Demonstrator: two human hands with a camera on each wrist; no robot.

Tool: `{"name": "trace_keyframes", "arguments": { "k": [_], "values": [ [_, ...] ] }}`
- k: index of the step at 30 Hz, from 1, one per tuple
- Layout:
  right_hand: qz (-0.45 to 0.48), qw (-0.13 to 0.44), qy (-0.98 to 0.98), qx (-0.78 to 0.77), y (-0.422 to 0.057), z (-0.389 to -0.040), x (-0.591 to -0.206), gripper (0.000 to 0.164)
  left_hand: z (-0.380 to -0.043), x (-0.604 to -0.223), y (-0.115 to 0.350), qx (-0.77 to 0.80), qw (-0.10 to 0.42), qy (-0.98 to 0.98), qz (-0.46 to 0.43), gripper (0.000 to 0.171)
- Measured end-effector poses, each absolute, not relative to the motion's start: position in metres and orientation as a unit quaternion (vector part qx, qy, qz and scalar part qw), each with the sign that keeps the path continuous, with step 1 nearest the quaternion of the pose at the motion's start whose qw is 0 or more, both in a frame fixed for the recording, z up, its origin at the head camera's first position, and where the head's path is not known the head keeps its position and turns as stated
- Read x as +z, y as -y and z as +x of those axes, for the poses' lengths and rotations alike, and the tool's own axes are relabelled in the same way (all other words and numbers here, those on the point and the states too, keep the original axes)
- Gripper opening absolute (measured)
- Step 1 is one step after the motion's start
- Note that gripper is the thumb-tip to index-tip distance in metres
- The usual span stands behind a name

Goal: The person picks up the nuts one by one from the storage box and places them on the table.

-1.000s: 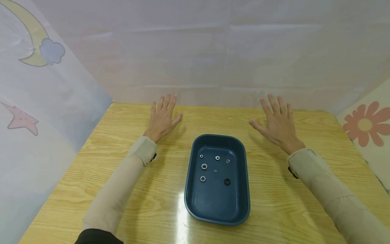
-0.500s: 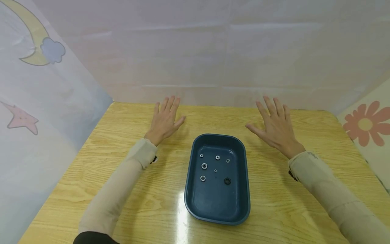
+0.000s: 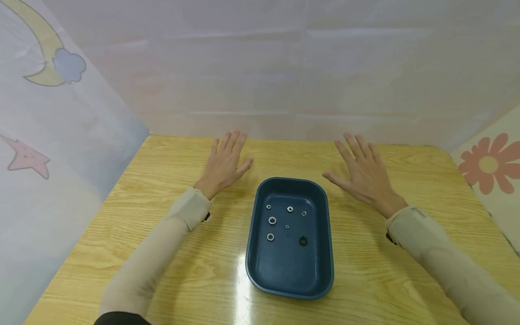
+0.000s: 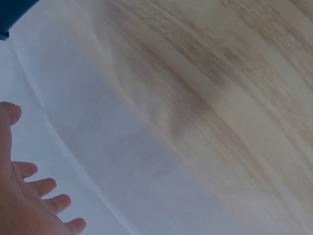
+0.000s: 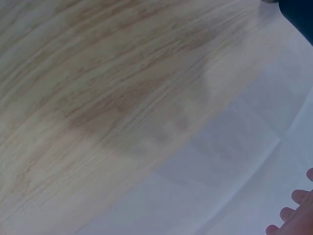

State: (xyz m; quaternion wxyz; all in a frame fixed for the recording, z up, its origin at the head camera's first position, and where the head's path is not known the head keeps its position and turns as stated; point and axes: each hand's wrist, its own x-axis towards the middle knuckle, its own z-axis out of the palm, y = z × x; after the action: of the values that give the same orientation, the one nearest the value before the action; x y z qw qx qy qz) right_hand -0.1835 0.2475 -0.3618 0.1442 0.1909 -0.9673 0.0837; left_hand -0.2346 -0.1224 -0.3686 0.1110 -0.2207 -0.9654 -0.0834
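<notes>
Both hands hover above the far part of the table with fingers spread and nothing in them. My left hand (image 3: pixel 223 166) is up and to the left of a dark blue tray (image 3: pixel 289 282); my right hand (image 3: pixel 367 178) is up and to its right. Inside the tray lie several small silver nuts, among them a larger nut (image 3: pixel 272 220) on the left, with a black nut (image 3: pixel 303 240) toward the right. In the left wrist view the left fingers (image 4: pixel 43 187) stretch out over the white backdrop; only fingertips (image 5: pixel 287 214) of the right hand show in the right wrist view.
The wood-grain table (image 3: pixel 195 266) ends at the back against a white sheet (image 3: pixel 264 67). Printed side panels stand left and right, one with a pink star (image 3: pixel 30 159), the other with a red flower (image 3: pixel 487 164).
Both hands have drifted slightly inward and nearer the tray, fingers still spread. The tray and the nuts in it have stayed in place.
</notes>
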Motion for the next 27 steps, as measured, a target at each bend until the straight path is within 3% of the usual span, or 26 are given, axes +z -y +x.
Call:
{"name": "trace_keyframes", "arguments": {
  "k": [27],
  "values": [
    [0.256,0.157,0.950,0.083,-0.225,-0.163,-0.365,0.088,-0.204,-0.362,0.108,-0.067,0.135,0.950,-0.273,0.066]
  ]
}}
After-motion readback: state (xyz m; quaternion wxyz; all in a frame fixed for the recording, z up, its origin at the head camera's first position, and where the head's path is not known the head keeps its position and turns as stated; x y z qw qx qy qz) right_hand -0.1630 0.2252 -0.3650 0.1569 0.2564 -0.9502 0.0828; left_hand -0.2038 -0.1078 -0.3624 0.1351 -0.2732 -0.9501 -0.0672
